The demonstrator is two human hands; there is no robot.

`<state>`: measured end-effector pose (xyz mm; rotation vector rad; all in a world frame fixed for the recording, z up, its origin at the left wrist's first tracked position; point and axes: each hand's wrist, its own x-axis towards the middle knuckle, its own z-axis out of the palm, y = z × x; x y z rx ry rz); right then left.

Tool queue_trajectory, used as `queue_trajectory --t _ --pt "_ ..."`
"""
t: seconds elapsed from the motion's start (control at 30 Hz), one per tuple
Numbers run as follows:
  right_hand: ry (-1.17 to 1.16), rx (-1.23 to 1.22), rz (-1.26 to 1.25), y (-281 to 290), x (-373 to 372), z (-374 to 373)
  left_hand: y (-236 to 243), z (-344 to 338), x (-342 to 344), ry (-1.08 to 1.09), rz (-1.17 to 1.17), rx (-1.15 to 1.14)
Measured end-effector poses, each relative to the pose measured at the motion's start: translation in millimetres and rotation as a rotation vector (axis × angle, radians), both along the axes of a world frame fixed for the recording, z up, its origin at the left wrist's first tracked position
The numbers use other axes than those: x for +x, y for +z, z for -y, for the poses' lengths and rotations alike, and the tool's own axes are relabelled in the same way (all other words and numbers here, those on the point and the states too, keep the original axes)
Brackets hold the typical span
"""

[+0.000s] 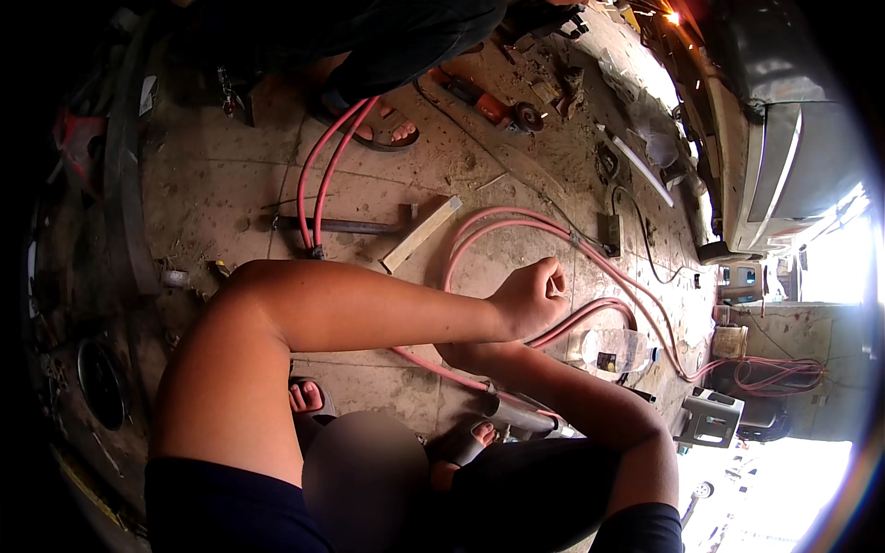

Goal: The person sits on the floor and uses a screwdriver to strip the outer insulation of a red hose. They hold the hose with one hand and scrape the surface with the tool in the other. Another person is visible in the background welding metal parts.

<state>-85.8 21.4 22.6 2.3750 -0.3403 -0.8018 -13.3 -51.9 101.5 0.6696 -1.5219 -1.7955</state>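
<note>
My left hand (530, 300) is closed in a fist, its forearm reaching across from the left above the concrete floor (212, 198). No object shows in it. Beneath that wrist, my right hand (452, 356) is mostly covered by the left arm, so its fingers cannot be made out. Pink twin hoses (505, 217) loop on the floor just beyond both hands. A clear plastic bottle (619, 351) lies to the right of them. Farther off and to the left are a squared bar (419, 235) and a dark hammer-like tool (355, 226).
Another person's sandalled foot (392, 129) is planted ahead, beside an orange angle grinder (493, 109). Sparks (673, 18) fly at the far right near a grey vehicle body (784, 166). A white tube (641, 168), a metal cylinder (525, 415) and a grey plastic stool (710, 415) stand or lie around.
</note>
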Motion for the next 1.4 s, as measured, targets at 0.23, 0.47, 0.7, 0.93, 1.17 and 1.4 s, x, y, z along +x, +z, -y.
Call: queue_trajectory --t 0.23,0.47,0.7,0.93,1.17,1.4 --pt "0.127 -0.130 -0.119 2.8 0.2 -0.4 -3.8 -0.6 -1.5 0.015 0.028 0.001" --pt "0.001 -0.064 0.031 9.1 -2.0 -1.3 0.4 0.2 -0.4 -0.016 0.021 0.022" --pt "-0.401 0.318 0.456 35.5 -9.7 14.4 3.9 -5.5 5.0 0.001 -0.044 -0.026" --pt "-1.485 0.830 1.002 71.3 -55.7 55.9 -17.7 -60.7 65.1 -0.510 -0.430 -1.078" --pt "-1.492 0.367 1.190 107.8 -130.6 79.0 -124.4 -77.2 113.9 -0.907 0.066 -1.134" --pt "-1.281 0.113 1.306 71.0 -155.9 72.1 -115.4 -63.2 91.2 -0.865 0.247 -1.005"
